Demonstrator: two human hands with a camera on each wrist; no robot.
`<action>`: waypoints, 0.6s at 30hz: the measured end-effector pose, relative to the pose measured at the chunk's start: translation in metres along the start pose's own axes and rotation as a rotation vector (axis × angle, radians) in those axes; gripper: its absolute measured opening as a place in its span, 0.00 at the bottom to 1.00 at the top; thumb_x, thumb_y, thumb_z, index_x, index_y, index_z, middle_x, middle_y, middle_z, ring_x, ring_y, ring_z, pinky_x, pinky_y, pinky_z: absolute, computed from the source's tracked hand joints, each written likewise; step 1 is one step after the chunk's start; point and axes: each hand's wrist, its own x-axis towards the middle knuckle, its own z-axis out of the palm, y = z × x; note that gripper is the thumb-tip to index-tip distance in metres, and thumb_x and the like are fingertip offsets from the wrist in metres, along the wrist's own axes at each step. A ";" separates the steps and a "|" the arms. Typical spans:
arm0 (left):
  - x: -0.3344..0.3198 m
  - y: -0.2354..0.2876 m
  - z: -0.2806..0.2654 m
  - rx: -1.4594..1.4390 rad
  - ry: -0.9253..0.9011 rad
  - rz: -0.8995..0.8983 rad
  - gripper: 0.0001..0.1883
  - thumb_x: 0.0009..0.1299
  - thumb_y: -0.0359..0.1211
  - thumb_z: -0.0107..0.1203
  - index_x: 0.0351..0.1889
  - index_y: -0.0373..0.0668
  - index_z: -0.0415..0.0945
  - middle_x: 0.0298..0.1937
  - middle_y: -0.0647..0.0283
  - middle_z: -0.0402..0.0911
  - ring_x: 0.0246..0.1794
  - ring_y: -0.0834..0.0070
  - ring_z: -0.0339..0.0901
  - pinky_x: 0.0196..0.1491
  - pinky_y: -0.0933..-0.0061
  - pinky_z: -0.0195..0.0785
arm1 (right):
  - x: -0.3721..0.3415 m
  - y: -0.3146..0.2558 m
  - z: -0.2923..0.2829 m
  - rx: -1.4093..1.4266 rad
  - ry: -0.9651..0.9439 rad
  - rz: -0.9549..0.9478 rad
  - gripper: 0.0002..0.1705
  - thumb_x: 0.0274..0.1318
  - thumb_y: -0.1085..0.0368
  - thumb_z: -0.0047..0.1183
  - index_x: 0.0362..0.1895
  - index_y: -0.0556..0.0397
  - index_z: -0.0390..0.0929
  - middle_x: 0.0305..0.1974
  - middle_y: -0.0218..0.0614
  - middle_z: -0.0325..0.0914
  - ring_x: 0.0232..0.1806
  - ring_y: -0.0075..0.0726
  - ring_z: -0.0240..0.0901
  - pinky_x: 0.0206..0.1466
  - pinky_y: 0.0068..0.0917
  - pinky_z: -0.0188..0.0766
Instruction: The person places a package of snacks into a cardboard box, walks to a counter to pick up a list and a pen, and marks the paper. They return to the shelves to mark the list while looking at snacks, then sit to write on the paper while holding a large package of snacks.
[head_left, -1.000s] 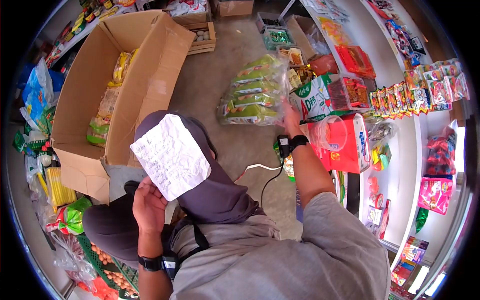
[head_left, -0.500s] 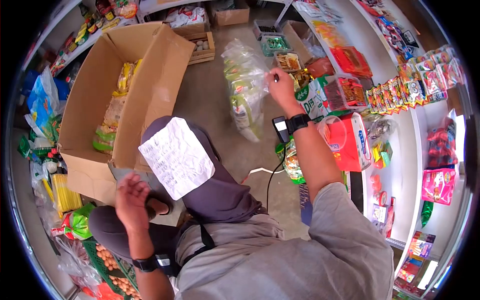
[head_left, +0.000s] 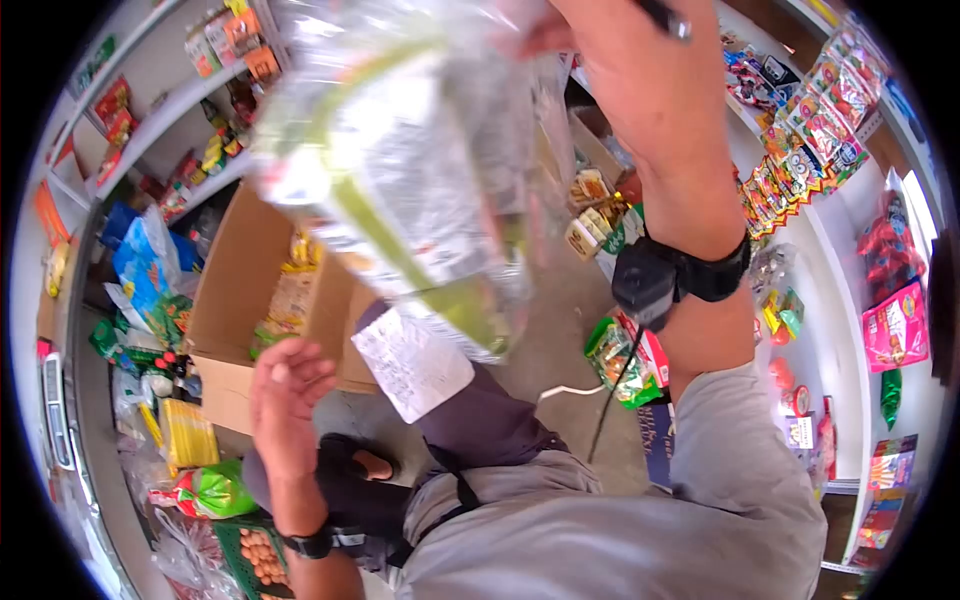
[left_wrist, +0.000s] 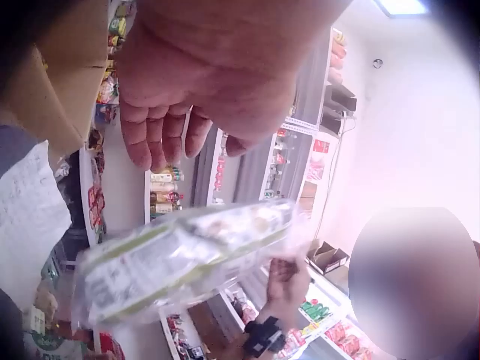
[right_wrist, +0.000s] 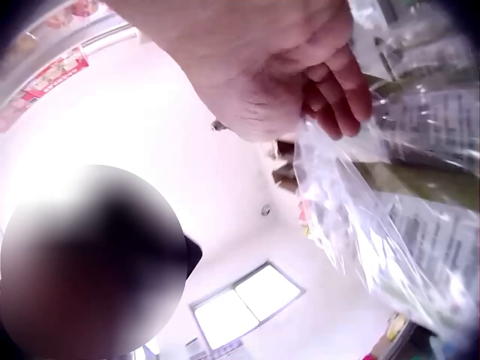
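Observation:
My right hand [right_wrist: 277,75] grips the clear plastic wrap of a multipack of green-and-white packets [head_left: 410,170], its fingers curled into the film. The pack hangs high in front of me, blurred in the head view and partly over the knee. Its printed backs and green bands show in the left wrist view, with the right hand at one end. My left hand [head_left: 290,400] is raised beside the knee, palm up with loosely bent fingers, holding nothing. A creased handwritten sheet of paper [head_left: 412,365] lies on my thigh.
An open cardboard box [head_left: 225,390] with packaged food inside stands to the left. Shelves of snacks line both sides. On the right floor are a green snack bag [head_left: 615,365] and a white cord [head_left: 570,391]. Eggs [head_left: 262,555] sit in a green crate at lower left.
My right hand has lifted the multipack from over the floor at the right, up and leftward towards me. The left hand has left the paper's edge and risen; the head view has shifted.

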 end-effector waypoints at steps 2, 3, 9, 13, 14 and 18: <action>0.004 -0.002 0.002 -0.091 -0.035 -0.028 0.25 0.79 0.48 0.46 0.65 0.40 0.69 0.58 0.54 0.79 0.55 0.63 0.80 0.56 0.61 0.76 | 0.010 -0.050 0.019 -0.004 -0.073 -0.178 0.11 0.64 0.65 0.55 0.27 0.54 0.77 0.23 0.31 0.77 0.22 0.24 0.73 0.26 0.23 0.69; 0.005 -0.003 0.001 -0.202 -0.088 -0.040 0.27 0.79 0.50 0.46 0.66 0.41 0.69 0.60 0.54 0.78 0.57 0.62 0.80 0.57 0.59 0.76 | 0.014 -0.074 0.031 0.003 -0.112 -0.256 0.10 0.62 0.65 0.55 0.27 0.54 0.77 0.23 0.32 0.78 0.22 0.27 0.74 0.26 0.25 0.70; -0.019 0.015 -0.033 -0.487 0.028 0.042 0.32 0.76 0.54 0.47 0.71 0.46 0.63 0.67 0.57 0.71 0.65 0.60 0.71 0.56 0.53 0.72 | 0.007 -0.175 0.118 0.151 -0.365 -0.651 0.06 0.51 0.65 0.57 0.25 0.53 0.80 0.22 0.40 0.80 0.24 0.42 0.79 0.28 0.38 0.74; -0.094 0.028 -0.060 -0.425 0.030 -0.039 0.31 0.77 0.54 0.45 0.70 0.46 0.64 0.67 0.58 0.71 0.64 0.61 0.71 0.57 0.54 0.72 | -0.045 -0.192 0.178 0.328 -0.472 -0.723 0.05 0.43 0.65 0.58 0.23 0.52 0.81 0.22 0.45 0.81 0.26 0.53 0.82 0.30 0.46 0.77; -0.114 0.023 -0.065 -0.397 0.066 -0.057 0.30 0.77 0.53 0.45 0.70 0.45 0.64 0.66 0.58 0.71 0.64 0.62 0.71 0.57 0.55 0.72 | -0.065 -0.193 0.195 0.395 -0.486 -0.716 0.05 0.45 0.65 0.57 0.25 0.53 0.79 0.21 0.45 0.80 0.25 0.53 0.82 0.30 0.46 0.78; -0.170 -0.018 -0.076 -0.331 0.224 -0.149 0.29 0.78 0.52 0.44 0.70 0.45 0.64 0.66 0.59 0.72 0.64 0.63 0.71 0.58 0.56 0.71 | -0.143 -0.202 0.247 0.534 -0.772 -0.657 0.07 0.51 0.65 0.54 0.30 0.57 0.75 0.20 0.47 0.79 0.24 0.55 0.81 0.28 0.48 0.76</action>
